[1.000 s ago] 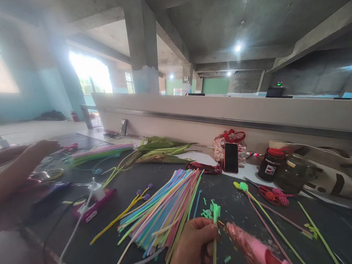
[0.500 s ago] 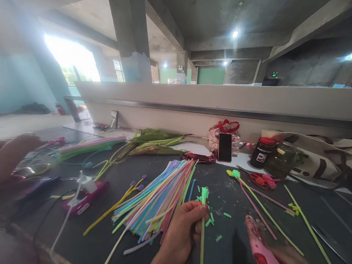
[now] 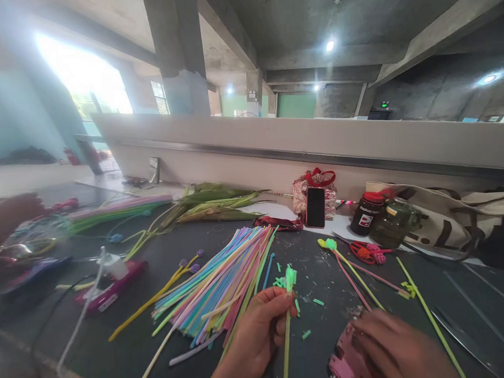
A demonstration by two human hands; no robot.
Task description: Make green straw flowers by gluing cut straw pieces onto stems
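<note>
My left hand (image 3: pixel 267 321) pinches a yellow-green stem (image 3: pixel 287 347) topped by a bright green tuft (image 3: pixel 290 277). Short green pieces (image 3: pixel 318 302) are scattered around it on the dark table. At the lower right, my right hand (image 3: pixel 391 338) is blurred, over or against a pink tool (image 3: pixel 349 356); whether its fingers grip the tool is not clear. A fan of pastel pipe cleaners (image 3: pixel 222 289) spreads to the left of my left hand.
Yellow stems (image 3: pixel 156 296), a magenta power strip (image 3: pixel 110 287) and another person's arm (image 3: pixel 13 211) are on the left. Corn husks (image 3: pixel 219 204), a phone (image 3: pixel 315 208), bottles (image 3: pixel 365 213) and a bag (image 3: pixel 435 215) line the back. Tweezers (image 3: pixel 461 336) lie right.
The pink tool has shifted left and turned, and my right hand now shows more fully over it. My left hand still holds the stem. The whole view has shifted slightly.
</note>
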